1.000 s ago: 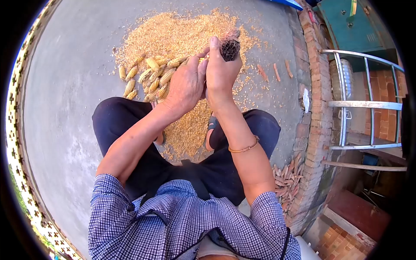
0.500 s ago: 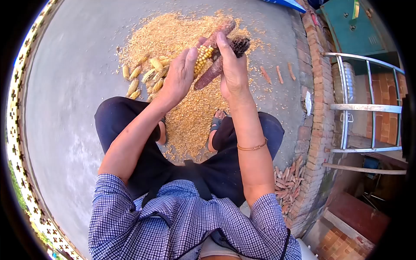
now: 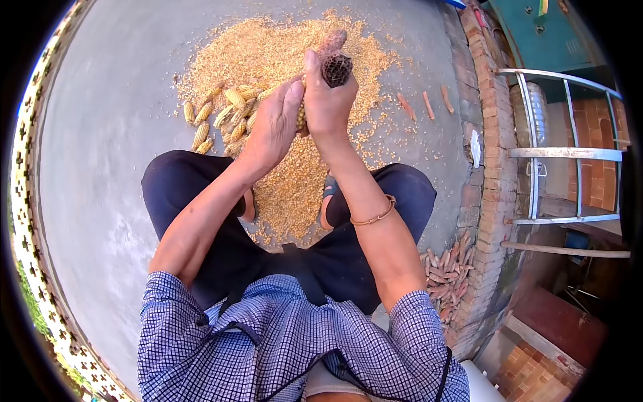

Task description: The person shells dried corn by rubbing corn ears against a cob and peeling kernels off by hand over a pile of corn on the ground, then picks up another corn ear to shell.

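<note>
My right hand point(image 3: 328, 104) is wrapped round a dark-ended corn cob point(image 3: 337, 70) and a reddish bare cob point(image 3: 333, 42) that sticks out above it. Pressed against it from the left, my left hand point(image 3: 273, 124) closes on a yellow corn ear point(image 3: 301, 119), of which only a strip of kernels shows between the palms. Below and beyond both hands spreads a pile of loose kernels point(image 3: 248, 57). Several corn ears point(image 3: 234, 98) with kernels on lie left of my left hand.
Several bare cobs point(image 3: 429, 105) lie on the grey floor point(image 3: 100, 134) to the right. A heap of reddish cobs point(image 3: 447, 275) rests against a low brick edge point(image 3: 494, 201). Beyond it are a metal railing point(image 3: 566, 153) and a green cabinet point(image 3: 549, 40).
Half a second ago my hands were farther apart, with the yellow ear and two reddish cobs showing between them. They have since come together and moved left, covering most of the ear.
</note>
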Motion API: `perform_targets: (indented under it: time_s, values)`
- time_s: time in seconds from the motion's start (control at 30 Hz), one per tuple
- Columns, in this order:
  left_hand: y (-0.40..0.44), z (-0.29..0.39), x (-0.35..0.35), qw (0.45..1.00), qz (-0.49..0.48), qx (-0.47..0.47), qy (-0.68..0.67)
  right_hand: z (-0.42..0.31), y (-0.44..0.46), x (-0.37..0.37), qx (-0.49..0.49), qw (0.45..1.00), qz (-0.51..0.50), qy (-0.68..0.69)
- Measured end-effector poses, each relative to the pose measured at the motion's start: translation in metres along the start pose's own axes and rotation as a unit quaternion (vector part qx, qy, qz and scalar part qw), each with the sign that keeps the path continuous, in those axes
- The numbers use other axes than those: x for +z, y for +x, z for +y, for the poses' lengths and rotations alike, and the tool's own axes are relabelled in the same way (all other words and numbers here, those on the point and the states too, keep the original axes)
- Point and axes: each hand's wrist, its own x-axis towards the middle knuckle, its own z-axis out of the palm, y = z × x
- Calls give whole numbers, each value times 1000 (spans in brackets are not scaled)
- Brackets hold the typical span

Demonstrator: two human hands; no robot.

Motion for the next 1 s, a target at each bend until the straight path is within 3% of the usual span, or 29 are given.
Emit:
perform_targets:
  time_s: [0.03,0.13,0.2,0.3,0.4,0.53,0.63,0.67,0.77,0.8,0.83,0.93,1.0]
  values:
    - [-2,28,-8,970,-49,-180,-157,-5,2,-3,6,1000,-27,10]
    - [9,18,-18,952,-63,-180,-238,-25,5,-13,142,986,-73,42]
    - [13,12,-20,946,-52,-188,-261,-24,6,-16,145,970,-107,161]
    - [14,3,-27,953,-57,-190,-230,-26,3,-16,158,954,-158,199]
    - [21,-9,-20,998,-6,68,9,-27,-5,-5,152,963,-135,175]
    - [7,-4,-2,994,-36,-95,35,-16,-15,8,97,993,-21,61]
    - [7,-7,-1,999,-26,-31,35,-10,-11,6,17,1000,2,-19]
    - [7,-8,-3,999,-25,-17,38,-8,-8,4,23,999,14,-22]
    - [-1,5,-4,994,-59,-88,-40,7,1,0,45,998,35,28]
    - [-1,8,-4,991,-58,-110,-56,4,2,-1,70,996,24,44]
    - [3,6,-5,996,-43,-58,-60,-1,7,-3,92,994,9,63]
    - [15,3,-18,974,-75,-132,-168,-17,11,-7,149,983,-35,101]
    - [17,2,-20,971,-64,-121,-198,-23,9,-11,184,972,-58,134]
